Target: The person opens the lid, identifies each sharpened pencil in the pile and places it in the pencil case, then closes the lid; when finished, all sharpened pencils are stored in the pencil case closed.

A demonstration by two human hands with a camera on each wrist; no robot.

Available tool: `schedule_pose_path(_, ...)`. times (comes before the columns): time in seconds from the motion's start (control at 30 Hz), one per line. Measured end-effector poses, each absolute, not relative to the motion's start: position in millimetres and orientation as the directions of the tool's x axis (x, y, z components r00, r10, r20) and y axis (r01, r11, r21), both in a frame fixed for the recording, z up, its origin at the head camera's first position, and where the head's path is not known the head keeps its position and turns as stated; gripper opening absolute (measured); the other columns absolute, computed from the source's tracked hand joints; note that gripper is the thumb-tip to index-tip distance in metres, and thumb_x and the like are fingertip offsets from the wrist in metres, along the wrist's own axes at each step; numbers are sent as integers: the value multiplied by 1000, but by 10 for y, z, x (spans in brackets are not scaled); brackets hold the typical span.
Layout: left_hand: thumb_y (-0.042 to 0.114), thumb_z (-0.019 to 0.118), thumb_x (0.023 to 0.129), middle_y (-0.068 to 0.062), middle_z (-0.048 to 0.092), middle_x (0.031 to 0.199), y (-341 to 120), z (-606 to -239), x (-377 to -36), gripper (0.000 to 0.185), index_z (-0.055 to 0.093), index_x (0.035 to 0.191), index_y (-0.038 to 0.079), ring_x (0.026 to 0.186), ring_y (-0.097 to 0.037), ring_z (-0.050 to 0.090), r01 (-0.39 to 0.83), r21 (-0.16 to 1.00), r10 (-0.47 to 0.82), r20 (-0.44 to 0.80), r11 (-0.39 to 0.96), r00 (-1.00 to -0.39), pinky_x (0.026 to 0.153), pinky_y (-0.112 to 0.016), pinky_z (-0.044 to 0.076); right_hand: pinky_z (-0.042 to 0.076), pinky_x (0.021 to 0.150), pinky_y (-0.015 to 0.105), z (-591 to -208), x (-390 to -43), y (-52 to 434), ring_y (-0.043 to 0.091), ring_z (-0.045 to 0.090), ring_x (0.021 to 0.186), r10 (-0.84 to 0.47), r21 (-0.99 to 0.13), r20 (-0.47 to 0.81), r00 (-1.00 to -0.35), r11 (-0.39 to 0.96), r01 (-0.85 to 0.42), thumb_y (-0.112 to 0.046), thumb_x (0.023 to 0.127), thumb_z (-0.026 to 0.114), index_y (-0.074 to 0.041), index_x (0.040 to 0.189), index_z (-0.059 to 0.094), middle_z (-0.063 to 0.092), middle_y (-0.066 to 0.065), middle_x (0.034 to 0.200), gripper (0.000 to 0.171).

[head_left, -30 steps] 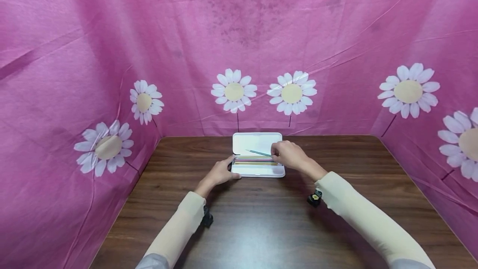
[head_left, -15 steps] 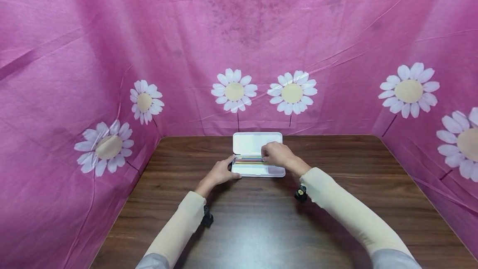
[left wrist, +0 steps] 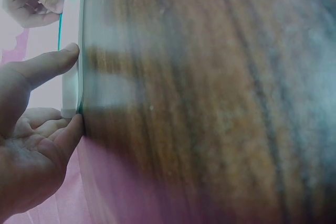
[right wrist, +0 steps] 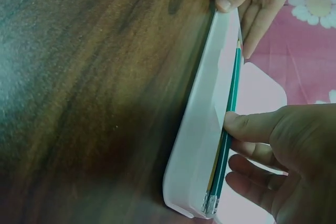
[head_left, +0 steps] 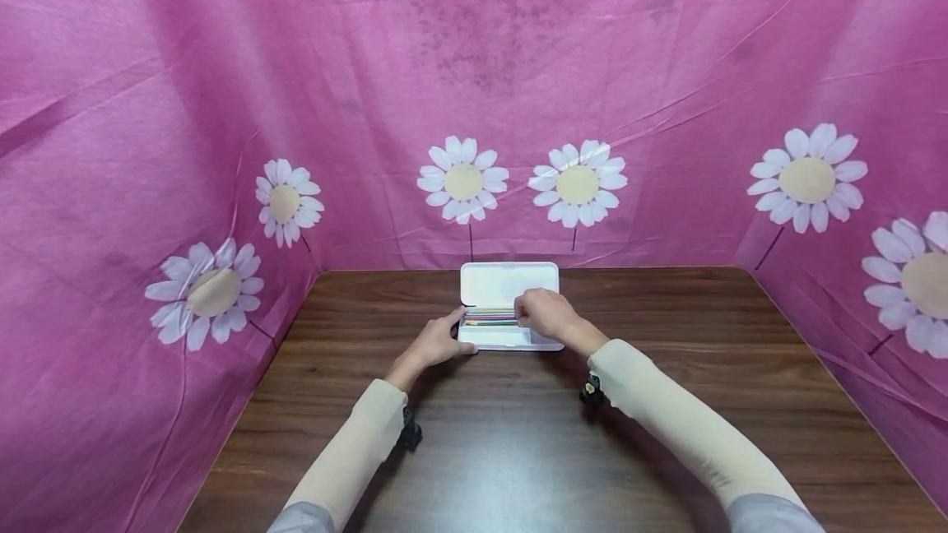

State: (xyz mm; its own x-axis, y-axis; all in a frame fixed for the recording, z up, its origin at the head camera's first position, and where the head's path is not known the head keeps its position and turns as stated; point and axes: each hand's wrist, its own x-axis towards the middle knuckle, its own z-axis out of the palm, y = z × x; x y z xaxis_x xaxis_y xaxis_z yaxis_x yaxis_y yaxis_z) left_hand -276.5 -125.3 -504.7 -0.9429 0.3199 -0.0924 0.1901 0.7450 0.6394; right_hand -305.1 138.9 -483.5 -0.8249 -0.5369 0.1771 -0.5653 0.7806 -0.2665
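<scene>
A white pencil case (head_left: 511,339) lies open at the table's far middle, its lid (head_left: 507,281) flat behind it. Several coloured pencils (head_left: 489,317) lie in a row in the tray. My left hand (head_left: 439,341) pinches the case's left end, thumb (left wrist: 48,63) on the front wall (left wrist: 71,80). My right hand (head_left: 543,315) is over the tray's right half. Its thumb (right wrist: 251,126) and fingers pinch a green pencil (right wrist: 232,95) that lies along the top of the row inside the case (right wrist: 202,145).
The dark wooden table (head_left: 518,442) is walled on three sides by pink cloth with white daisies (head_left: 463,181). Bare wood stretches between me and the case and to both sides of it.
My right hand has lowered the green pencil from above the lid down onto the row in the tray and slid left. My left hand has stayed on the case's end.
</scene>
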Motion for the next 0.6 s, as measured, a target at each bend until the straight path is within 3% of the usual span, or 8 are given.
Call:
schedule_pose_path(0.27, 29, 86, 89, -24, 52, 159, -1247, -5066, -2761, 93, 39, 165, 5, 148, -37, 51, 189, 640, 320, -93, 745, -943, 123, -50, 42, 58, 71, 37, -4876, -3057, 1409, 13, 62, 77, -535, -274, 172, -827, 781, -562, -10, 88, 83, -18, 78, 72, 69, -4, 79, 17)
schedule_pose_path(0.6, 30, 86, 88, -24, 52, 160, -1241, -5032, -2750, 93, 39, 165, 6, 148, -37, 51, 185, 647, 318, -92, 739, -944, 124, -50, 42, 58, 71, 37, -4862, -3063, 1411, 14, 63, 78, -540, -295, 171, -824, 769, -566, -2, 86, 78, -15, 80, 75, 72, -2, 80, 14)
